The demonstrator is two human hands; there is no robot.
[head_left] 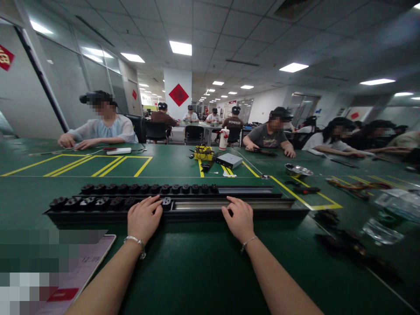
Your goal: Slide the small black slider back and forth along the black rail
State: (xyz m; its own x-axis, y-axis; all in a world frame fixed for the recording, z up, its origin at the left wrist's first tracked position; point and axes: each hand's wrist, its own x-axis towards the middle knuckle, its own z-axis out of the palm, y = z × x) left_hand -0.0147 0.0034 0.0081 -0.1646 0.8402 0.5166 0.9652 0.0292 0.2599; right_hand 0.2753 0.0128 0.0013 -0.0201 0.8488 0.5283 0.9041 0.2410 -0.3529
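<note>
A long black power track (197,214) lies crosswise before me, with black socket modules (88,202) in its left part. My left hand (144,218) is bent over the track, its fingertips beside the rightmost socket module (166,202). Its thumb side meets the front wall. Farther right, my right hand (239,216) holds the bare part of the same track, fingers over the top and thumb at the front wall. Just behind lies a second track (246,190), also carrying a row of socket modules (144,188).
A phone (95,258) lies at the lower left. At right are dark loose parts (354,249) and a clear plastic bottle (387,218). Farther back are a metal bowl (298,169), a grey box (229,160) and a yellow box (204,152). People sit around the green table (197,262).
</note>
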